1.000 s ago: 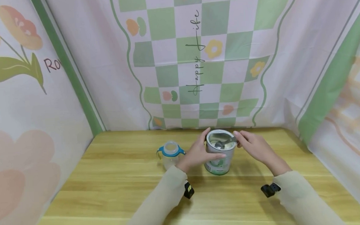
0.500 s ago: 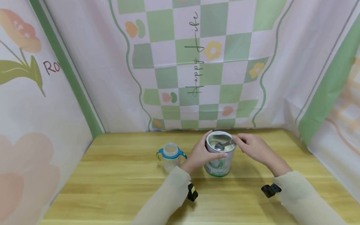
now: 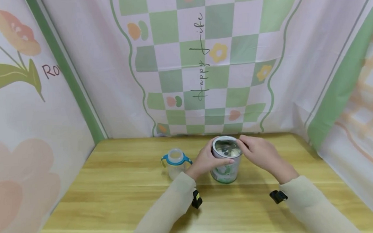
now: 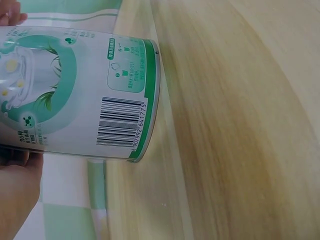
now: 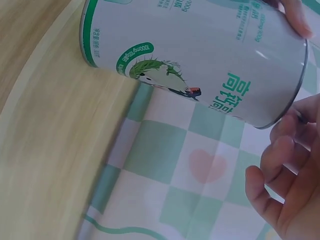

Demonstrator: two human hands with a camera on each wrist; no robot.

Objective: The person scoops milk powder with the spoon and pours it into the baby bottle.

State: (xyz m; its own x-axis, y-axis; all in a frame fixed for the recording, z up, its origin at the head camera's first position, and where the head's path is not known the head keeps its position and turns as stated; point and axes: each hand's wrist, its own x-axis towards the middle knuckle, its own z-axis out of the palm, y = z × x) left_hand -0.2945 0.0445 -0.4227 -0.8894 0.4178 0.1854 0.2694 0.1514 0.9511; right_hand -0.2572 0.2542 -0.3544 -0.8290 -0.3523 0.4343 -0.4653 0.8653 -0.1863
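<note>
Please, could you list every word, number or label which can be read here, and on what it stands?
"Happy Life": back cloth.
"Ro", the rest hidden: left cloth.
"6 907992 641775": can.
"高钙高", large green characters: same can, right wrist view.
"1000mg/100g": same can, right wrist view.
Other print on the can: too small or blurred.

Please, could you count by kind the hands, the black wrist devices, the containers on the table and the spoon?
Left hand and right hand: 2
Black wrist devices: 2
Open can: 1
Blue-handled cup: 1
Spoon: 1
Total: 7
</note>
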